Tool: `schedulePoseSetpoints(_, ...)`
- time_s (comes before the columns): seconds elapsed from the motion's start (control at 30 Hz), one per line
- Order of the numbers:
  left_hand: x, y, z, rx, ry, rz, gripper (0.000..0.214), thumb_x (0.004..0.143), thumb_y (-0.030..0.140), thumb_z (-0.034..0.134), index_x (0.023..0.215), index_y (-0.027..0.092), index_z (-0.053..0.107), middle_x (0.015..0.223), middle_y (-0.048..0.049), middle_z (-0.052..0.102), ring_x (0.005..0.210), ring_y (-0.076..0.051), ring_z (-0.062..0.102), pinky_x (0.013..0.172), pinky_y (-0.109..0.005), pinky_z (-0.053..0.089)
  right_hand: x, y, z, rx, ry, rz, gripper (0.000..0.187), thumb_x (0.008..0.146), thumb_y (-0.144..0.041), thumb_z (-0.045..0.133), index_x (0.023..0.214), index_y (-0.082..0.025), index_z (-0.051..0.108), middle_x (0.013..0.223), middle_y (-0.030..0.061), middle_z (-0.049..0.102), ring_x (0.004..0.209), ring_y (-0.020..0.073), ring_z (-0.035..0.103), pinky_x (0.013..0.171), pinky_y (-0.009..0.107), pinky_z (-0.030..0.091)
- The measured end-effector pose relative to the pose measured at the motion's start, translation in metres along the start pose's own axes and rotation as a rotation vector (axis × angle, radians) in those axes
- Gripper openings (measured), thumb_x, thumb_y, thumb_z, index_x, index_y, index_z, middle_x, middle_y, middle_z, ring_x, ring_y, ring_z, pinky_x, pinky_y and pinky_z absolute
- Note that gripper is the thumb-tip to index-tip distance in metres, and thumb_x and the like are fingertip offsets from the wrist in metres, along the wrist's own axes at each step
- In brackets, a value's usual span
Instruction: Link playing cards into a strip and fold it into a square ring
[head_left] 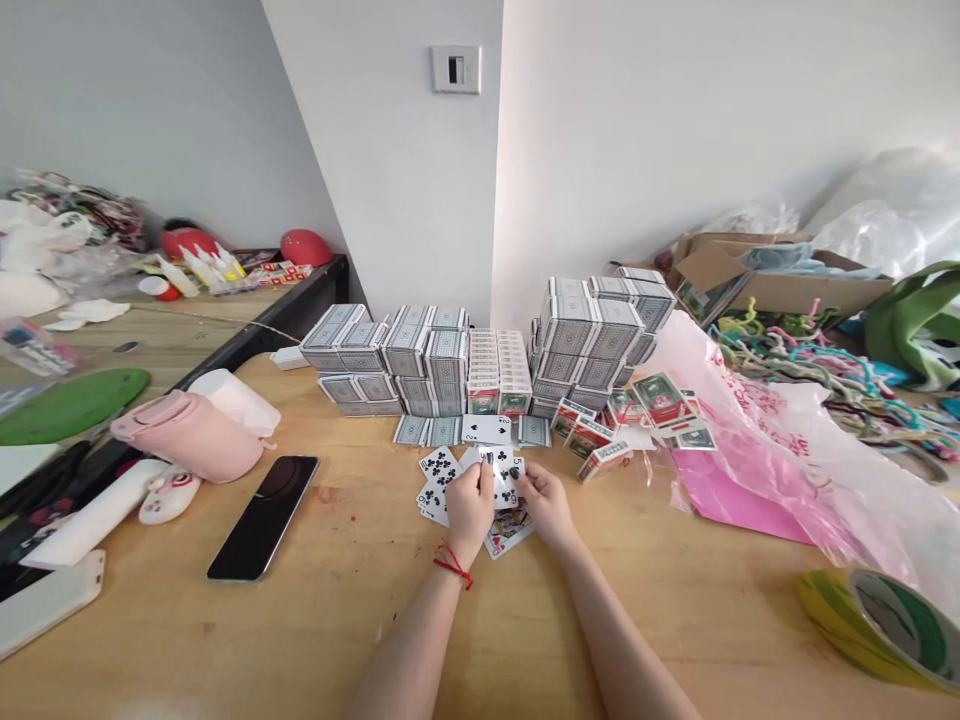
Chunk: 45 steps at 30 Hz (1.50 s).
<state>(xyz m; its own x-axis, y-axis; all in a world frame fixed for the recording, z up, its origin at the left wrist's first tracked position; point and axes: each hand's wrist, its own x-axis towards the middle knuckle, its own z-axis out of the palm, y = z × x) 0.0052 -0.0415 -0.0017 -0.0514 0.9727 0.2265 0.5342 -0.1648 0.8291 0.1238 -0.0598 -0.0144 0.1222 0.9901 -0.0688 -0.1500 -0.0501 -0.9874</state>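
My left hand [470, 507], with a red string bracelet at its wrist, is closed with the thumb on playing cards. My right hand [546, 507] pinches the right edge of a face-up five of clubs [503, 492]. Below the hands, several loose cards [439, 467] lie face up and overlapping on the table, with a red court card [510, 535] partly under the fingers. Just beyond them is a two of spades [491, 430]. How many cards each hand grips is hidden.
Stacked grey-backed decks [427, 355] and boxed decks [499, 370] stand along the wall. Card boxes [592, 435] lie at right, near pink plastic [735, 490] and a tape roll [877, 620]. A phone [264, 518] and a pink cup [199, 437] lie at left.
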Motion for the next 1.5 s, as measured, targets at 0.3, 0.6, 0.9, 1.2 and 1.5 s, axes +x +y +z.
schedulePoseSetpoints(0.3, 0.001, -0.004, -0.002, -0.027, 0.013, 0.013, 0.028, 0.082, 0.033, 0.041, 0.057, 0.02, 0.04, 0.048, 0.002, 0.04, 0.046, -0.012, 0.037, 0.051, -0.025, 0.023, -0.001, -0.007, 0.0, 0.053, -0.093, -0.01, 0.041, 0.072, -0.047, 0.056, 0.1, -0.018, 0.059, 0.079, 0.0051, 0.065, 0.062, 0.0176, 0.057, 0.057, 0.028, 0.046)
schedulePoseSetpoints(0.6, -0.007, 0.003, 0.001, -0.015, 0.016, 0.107, 0.023, 0.083, 0.031, 0.04, 0.066, 0.02, 0.051, 0.054, -0.0027, 0.048, 0.052, -0.017, 0.049, 0.053, -0.026, 0.028, -0.005, -0.001, 0.008, -0.223, 0.111, -0.147, 0.033, 0.077, -0.044, 0.048, 0.09, -0.017, 0.062, 0.075, 0.0057, 0.064, 0.07, 0.0202, 0.057, 0.066, 0.03, 0.046)
schedulePoseSetpoints(0.9, -0.011, 0.005, 0.004, 0.005, -0.057, 0.181, 0.024, 0.085, 0.032, 0.038, 0.073, 0.02, 0.055, 0.058, -0.0055, 0.053, 0.057, -0.018, 0.051, 0.057, -0.027, 0.032, -0.007, 0.001, 0.011, -0.413, 0.299, -0.209, 0.035, 0.08, -0.046, 0.043, 0.083, -0.018, 0.063, 0.068, 0.0044, 0.062, 0.059, 0.0161, 0.053, 0.056, 0.024, 0.04)
schedulePoseSetpoints(1.2, -0.017, 0.008, 0.005, 0.063, -0.128, 0.282, 0.025, 0.086, 0.027, 0.034, 0.08, 0.019, 0.056, 0.062, -0.0066, 0.057, 0.058, -0.017, 0.052, 0.056, -0.026, 0.033, -0.009, 0.001, 0.012, -0.46, 0.493, -0.167, 0.042, 0.078, -0.053, 0.044, 0.051, -0.02, 0.045, 0.044, -0.0024, 0.044, 0.042, 0.0108, 0.037, 0.043, 0.023, 0.029)
schedulePoseSetpoints(1.5, -0.006, -0.004, -0.002, 0.069, 0.165, 0.017, 0.023, 0.084, 0.029, 0.036, 0.065, 0.021, 0.047, 0.051, -0.0023, 0.047, 0.048, -0.016, 0.046, 0.052, -0.026, 0.027, -0.001, 0.0, 0.008, 0.039, 0.035, 0.022, 0.035, 0.068, -0.049, 0.059, 0.082, -0.017, 0.061, 0.07, 0.0054, 0.064, 0.058, 0.018, 0.057, 0.055, 0.029, 0.047)
